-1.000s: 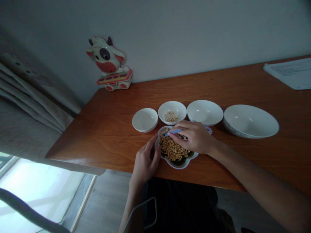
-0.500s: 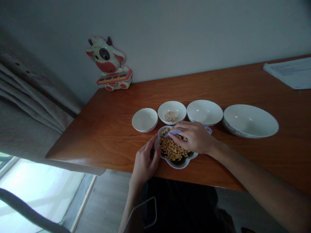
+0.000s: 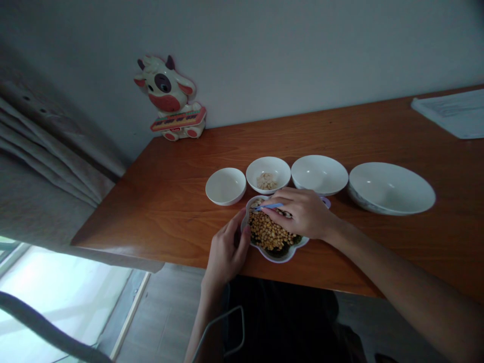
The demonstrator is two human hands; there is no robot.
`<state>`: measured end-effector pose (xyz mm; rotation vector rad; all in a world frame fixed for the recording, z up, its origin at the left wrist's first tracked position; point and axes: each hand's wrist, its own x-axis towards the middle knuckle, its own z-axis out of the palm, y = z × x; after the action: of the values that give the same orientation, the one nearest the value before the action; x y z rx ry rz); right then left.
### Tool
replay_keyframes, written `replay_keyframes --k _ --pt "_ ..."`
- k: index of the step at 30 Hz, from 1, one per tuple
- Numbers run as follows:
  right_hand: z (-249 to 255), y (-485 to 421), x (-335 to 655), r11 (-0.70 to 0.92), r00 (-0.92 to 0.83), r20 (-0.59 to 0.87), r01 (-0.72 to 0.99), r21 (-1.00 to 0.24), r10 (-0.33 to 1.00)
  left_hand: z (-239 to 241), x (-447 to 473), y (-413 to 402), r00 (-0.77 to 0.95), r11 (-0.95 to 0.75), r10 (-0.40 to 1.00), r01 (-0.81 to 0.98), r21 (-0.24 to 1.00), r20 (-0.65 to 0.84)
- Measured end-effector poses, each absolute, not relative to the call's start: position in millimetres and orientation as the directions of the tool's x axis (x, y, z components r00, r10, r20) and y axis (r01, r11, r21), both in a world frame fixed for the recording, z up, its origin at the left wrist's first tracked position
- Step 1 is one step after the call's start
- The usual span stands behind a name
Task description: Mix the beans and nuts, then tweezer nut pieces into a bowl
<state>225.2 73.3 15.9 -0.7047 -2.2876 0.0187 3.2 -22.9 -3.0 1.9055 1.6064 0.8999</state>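
Note:
A white flower-shaped dish [image 3: 275,256] full of yellow beans [image 3: 269,234] sits at the front edge of the wooden table [image 3: 170,201]. My left hand [image 3: 225,252] grips the dish's left rim. My right hand [image 3: 302,213] hovers over the dish and pinches a thin blue tool [image 3: 269,206] whose tip points left over the beans. Just behind the dish stands a small white bowl [image 3: 268,173] with a few pale beans in it.
Three more white bowls line the row: a small one [image 3: 225,185] at the left, a medium one [image 3: 319,174] and a large one [image 3: 391,187] at the right. A cow toy [image 3: 169,100] stands against the wall. Papers [image 3: 451,112] lie far right. Curtain [image 3: 45,151] hangs left.

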Motion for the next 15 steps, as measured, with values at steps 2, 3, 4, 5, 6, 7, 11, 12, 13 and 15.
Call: replay_keyframes --k 2,3,4,5,6,7,11,12,13,15 --pt "15.6 73.7 225.3 0.85 -0.596 0.63 0.482 -0.214 0.497 -2.9 3.3 -22.8 0.091 -0.187 0.981 0.661 0.726 0.17" --pt "15.5 73.9 225.4 0.849 -0.602 0.622 0.482 -0.216 0.501 -2.8 3.3 -22.8 0.09 -0.185 0.982 0.661 0.727 0.167" --pt "15.4 74.1 225.4 0.848 -0.607 0.614 0.483 -0.218 0.504 -2.9 3.3 -22.8 0.091 -0.183 0.982 0.66 0.729 0.164" --pt "15.2 74.2 225.4 0.847 -0.611 0.607 0.484 -0.221 0.508 -2.9 3.2 -22.8 0.091 -0.182 0.983 0.659 0.73 0.162" --pt "15.1 74.3 225.4 0.845 -0.615 0.6 0.485 -0.223 0.512 -3.0 3.3 -22.7 0.092 -0.181 0.983 0.658 0.731 0.161" --pt "14.8 74.4 225.3 0.843 -0.618 0.593 0.488 -0.227 0.517 -3.0 3.3 -22.7 0.092 -0.18 0.983 0.658 0.731 0.16" --pt "13.8 74.8 224.8 0.855 -0.637 0.588 0.475 -0.21 0.498 -2.6 3.7 -22.5 0.09 -0.178 0.983 0.66 0.73 0.159" --pt "13.7 74.9 224.7 0.862 -0.642 0.595 0.467 -0.197 0.484 -2.3 3.9 -22.4 0.091 -0.179 0.983 0.66 0.729 0.159" --pt "13.9 74.9 224.5 0.869 -0.644 0.605 0.46 -0.185 0.469 -1.9 4.0 -22.4 0.09 -0.179 0.983 0.661 0.729 0.16" --pt "14.7 74.8 224.2 0.877 -0.642 0.622 0.451 -0.166 0.448 -1.1 4.2 -22.4 0.09 -0.179 0.983 0.662 0.728 0.16"
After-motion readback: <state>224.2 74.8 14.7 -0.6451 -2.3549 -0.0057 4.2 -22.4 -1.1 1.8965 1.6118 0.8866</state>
